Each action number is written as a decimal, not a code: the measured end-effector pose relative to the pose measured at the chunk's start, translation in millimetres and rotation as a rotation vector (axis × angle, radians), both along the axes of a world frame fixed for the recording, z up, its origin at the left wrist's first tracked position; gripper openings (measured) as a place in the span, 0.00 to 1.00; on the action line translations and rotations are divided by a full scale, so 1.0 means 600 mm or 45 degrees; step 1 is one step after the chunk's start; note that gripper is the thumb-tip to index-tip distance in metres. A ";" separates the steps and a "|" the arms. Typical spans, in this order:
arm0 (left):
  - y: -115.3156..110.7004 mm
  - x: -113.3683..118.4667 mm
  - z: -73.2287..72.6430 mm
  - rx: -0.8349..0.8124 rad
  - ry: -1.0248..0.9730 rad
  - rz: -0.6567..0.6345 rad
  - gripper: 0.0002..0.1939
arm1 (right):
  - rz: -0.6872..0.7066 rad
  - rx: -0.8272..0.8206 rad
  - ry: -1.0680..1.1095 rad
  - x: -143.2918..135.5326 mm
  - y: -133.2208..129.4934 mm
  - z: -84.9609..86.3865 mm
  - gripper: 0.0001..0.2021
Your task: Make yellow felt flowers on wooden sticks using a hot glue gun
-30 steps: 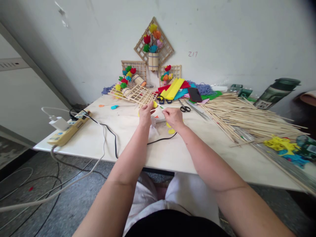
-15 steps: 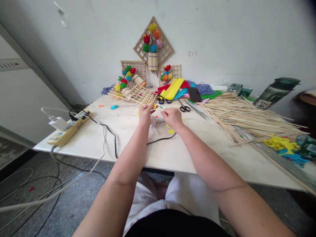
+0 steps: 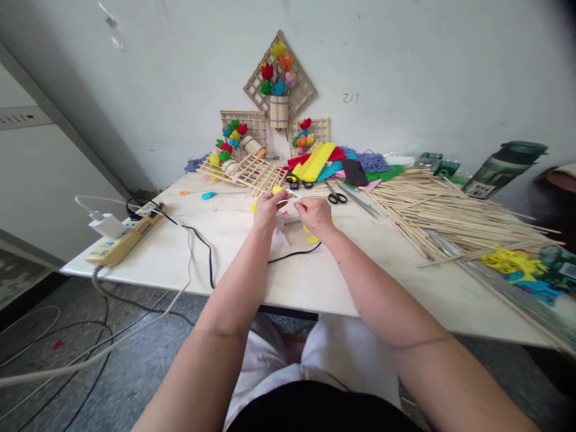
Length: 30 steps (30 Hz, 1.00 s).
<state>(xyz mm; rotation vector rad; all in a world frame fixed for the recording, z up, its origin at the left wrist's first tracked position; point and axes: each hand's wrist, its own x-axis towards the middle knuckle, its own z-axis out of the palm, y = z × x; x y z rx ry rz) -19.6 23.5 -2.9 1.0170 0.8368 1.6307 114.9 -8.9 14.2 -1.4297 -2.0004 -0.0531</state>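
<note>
Over the middle of the table, my left hand [image 3: 269, 208] is closed with a small yellow piece [image 3: 277, 189], like a petal, at its fingertips. Just to its right, my right hand [image 3: 315, 216] is pinched on a thin pale stem or wire whose other end runs toward the left fingers. How the stem meets the yellow piece is too small to tell. Beneath the hands lies a white object [image 3: 290, 220], partly hidden, with a black cord [image 3: 294, 254] leading off nearby. A round yellow piece [image 3: 312, 239] rests beside the right wrist.
Black scissors [image 3: 337, 197] lie beyond my right hand, near a phone [image 3: 354, 172] and a yellow crepe-paper strip [image 3: 316, 162]. Wooden sticks [image 3: 436, 207] cover the right side. A lattice panel [image 3: 258, 172] lies behind my left hand; a power strip [image 3: 128, 236] sits left.
My left fingers have shifted slightly and turned the yellow piece, which now shows higher and further left above them. My right hand has stayed nearly still.
</note>
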 end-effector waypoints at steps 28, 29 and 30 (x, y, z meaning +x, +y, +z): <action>-0.012 0.007 0.010 -0.029 0.060 -0.073 0.19 | -0.012 0.026 0.001 -0.005 0.000 -0.004 0.12; -0.012 0.007 0.010 -0.025 0.066 -0.061 0.19 | -0.009 0.024 0.003 -0.005 -0.001 -0.004 0.12; -0.012 0.007 0.011 -0.021 0.068 -0.047 0.19 | -0.009 0.021 0.006 -0.005 -0.002 -0.003 0.12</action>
